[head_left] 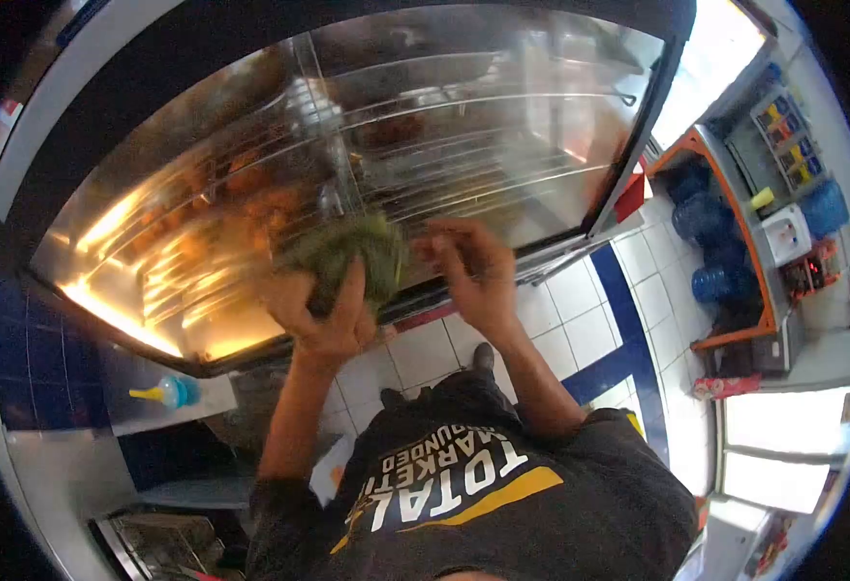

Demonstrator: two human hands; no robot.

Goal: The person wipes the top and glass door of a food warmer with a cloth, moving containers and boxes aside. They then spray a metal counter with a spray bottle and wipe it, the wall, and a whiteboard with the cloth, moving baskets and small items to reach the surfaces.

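Observation:
A crumpled green cloth [371, 257] is bunched in my left hand [323, 315], whose fingers press it against the glass front of a lit display case [541, 145]. Motion blurs both the hand and the cloth. To the right of the cloth, my right hand [478, 271] is raised close to the glass near its lower edge. Its fingers are loosely bent and apart, and nothing shows in them. Behind the glass are wire racks [444, 111] and blurred orange-brown food [260, 198], too smeared to name.
A blue bottle with a yellow nozzle [178, 391] rests on a ledge at the lower left. On the right, an orange-edged shelf [766, 290] holds several large blue water jugs [701, 218]. White floor tiles [580, 334] with blue bands lie below.

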